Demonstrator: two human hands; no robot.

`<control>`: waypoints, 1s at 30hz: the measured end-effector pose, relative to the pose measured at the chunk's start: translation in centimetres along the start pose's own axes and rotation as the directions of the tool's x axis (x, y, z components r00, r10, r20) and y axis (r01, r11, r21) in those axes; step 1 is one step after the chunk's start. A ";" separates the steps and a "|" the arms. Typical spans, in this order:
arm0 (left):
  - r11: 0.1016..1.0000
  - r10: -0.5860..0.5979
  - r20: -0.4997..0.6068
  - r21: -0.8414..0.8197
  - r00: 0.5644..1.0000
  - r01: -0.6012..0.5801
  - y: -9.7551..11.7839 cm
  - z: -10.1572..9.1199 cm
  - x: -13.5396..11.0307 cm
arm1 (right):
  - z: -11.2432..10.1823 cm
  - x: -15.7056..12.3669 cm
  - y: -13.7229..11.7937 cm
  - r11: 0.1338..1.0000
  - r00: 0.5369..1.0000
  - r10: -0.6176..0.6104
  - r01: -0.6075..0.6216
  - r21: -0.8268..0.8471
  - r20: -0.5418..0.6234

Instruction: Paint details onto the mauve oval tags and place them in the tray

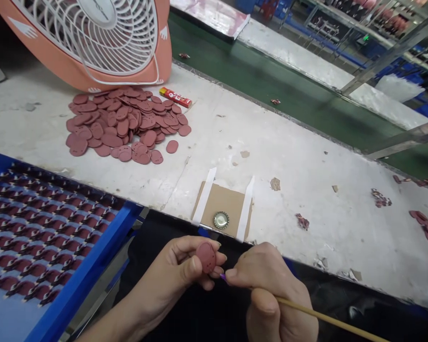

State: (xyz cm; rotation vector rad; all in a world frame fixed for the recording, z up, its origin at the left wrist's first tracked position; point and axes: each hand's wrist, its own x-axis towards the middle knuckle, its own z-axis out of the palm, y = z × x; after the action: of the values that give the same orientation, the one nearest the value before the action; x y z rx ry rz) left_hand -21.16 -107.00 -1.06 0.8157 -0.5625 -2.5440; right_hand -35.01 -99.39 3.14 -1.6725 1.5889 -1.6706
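Blue tray (92, 270) far left of cardboard square (223, 204) taped to desk (306, 161): rows of dark red pieces (39, 237) on pale blue sheet. Left hand (174, 270), before square, narrow, pinching holed red oval disc (206, 257). Right hand (271, 289) narrow around thin wooden stick (328, 318), purple tip (222, 276) just beside disc. On square: metal bottle cap (221, 220). Beyond square: heap of red discs (124, 123), red packet (175, 97), orange fan (92, 38). Right of square: red scraps (423, 225).
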 end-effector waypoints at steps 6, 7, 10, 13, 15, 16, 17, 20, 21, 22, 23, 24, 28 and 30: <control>1.000 0.025 0.013 -0.003 1.000 -0.025 0.0 0.2 0.0 | 0.1 0.7 -0.3 0.999 0.997 -0.001 0.004 -0.035 0.071; 1.000 0.023 0.013 -0.001 1.000 -0.023 0.0 0.2 0.0 | 0.2 0.7 -0.3 0.999 0.997 0.005 -0.002 -0.037 0.074; 1.000 0.015 0.003 0.001 1.000 -0.015 0.1 0.2 0.0 | 0.2 0.2 0.0 1.000 1.000 -0.001 0.001 0.005 0.030; 1.000 0.007 -0.038 0.000 0.999 -0.007 0.0 -0.2 0.1 | -0.1 -0.4 1.3 1.000 0.998 -0.022 0.021 -0.018 -0.064; 1.000 0.003 -0.068 0.006 0.998 -0.003 -0.1 -0.6 0.3 | -0.4 -0.6 2.5 0.987 0.998 -0.007 -0.002 -0.161 -0.057; 1.000 0.003 -0.079 0.010 0.997 -0.002 -0.2 -0.7 0.3 | -0.5 -0.6 3.2 0.972 0.999 0.005 -0.014 -0.235 -0.039; 1.000 0.005 -0.086 0.012 0.996 -0.004 -0.2 -0.9 0.4 | -0.5 -0.5 3.8 0.955 1.000 0.016 -0.020 -0.297 -0.015; 1.000 0.004 -0.083 0.012 0.997 -0.003 -0.2 -1.0 0.5 | -0.5 -0.1 5.2 0.935 1.000 0.015 -0.004 -0.355 0.027; 1.000 0.001 -0.082 0.011 0.997 -0.001 -0.2 -1.0 0.5 | -0.4 -0.1 5.5 0.934 0.999 0.017 -0.004 -0.358 0.033; 1.000 0.000 -0.082 0.010 0.997 0.001 -0.1 -0.9 0.5 | -0.4 -0.1 5.5 0.934 0.999 0.021 -0.008 -0.357 0.033; 1.000 -0.004 -0.087 0.010 0.996 0.005 0.0 -0.9 0.5 | -0.4 -0.1 5.5 0.938 0.999 0.028 -0.018 -0.347 0.026; 1.000 -0.008 -0.092 0.011 0.996 0.010 0.0 -0.8 0.6 | -0.4 -0.2 5.2 0.943 0.999 0.034 -0.028 -0.332 0.010; 1.000 -0.012 -0.112 0.025 0.994 0.015 0.0 -0.6 0.6 | -0.7 -0.5 3.5 0.977 0.997 0.052 -0.063 -0.204 -0.058; 0.999 -0.006 -0.112 0.034 0.994 0.010 -0.1 -0.5 0.5 | -0.8 -0.5 2.6 0.991 0.998 0.058 -0.062 -0.118 -0.039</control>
State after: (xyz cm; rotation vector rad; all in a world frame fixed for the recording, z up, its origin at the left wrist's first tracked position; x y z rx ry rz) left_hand -21.24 -107.29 -1.71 0.9676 -0.5698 -2.4837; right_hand -36.80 -99.54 0.99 -1.6414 1.7692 -1.6136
